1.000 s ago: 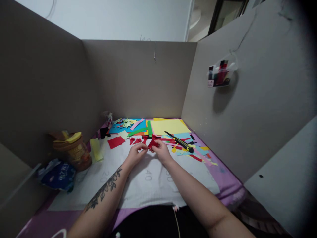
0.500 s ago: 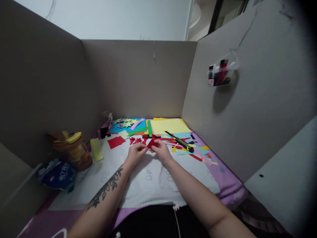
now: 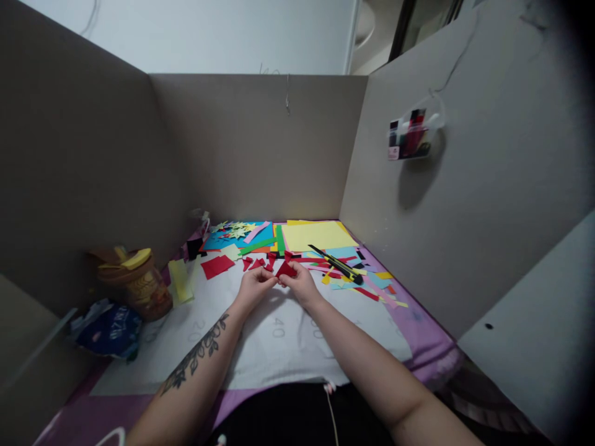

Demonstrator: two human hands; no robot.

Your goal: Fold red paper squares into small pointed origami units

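A small folded red paper piece (image 3: pixel 285 270) is pinched between my two hands above the white sheet (image 3: pixel 260 347). My right hand (image 3: pixel 300 284) has its fingers closed on the right side of the piece. At its left lower corner are the closed fingertips of my left hand (image 3: pixel 255 287). Several small red scraps (image 3: pixel 256 264) lie just beyond my fingers. A flat red square (image 3: pixel 217 266) rests to the left, with a pale green piece (image 3: pixel 231 252) beside it.
A black and yellow cutter (image 3: pixel 339 265) lies on colored strips at the right. Yellow sheets (image 3: pixel 318 237) and a blue sheet with paper stars (image 3: pixel 238 230) are at the back. A brown tub (image 3: pixel 139 285) and blue packet (image 3: pixel 109 328) stand left. Grey panels surround the table.
The red piece has turned slightly between my fingers and shows a broader face. My hands stay nearly in place, and the view has shifted very slightly.
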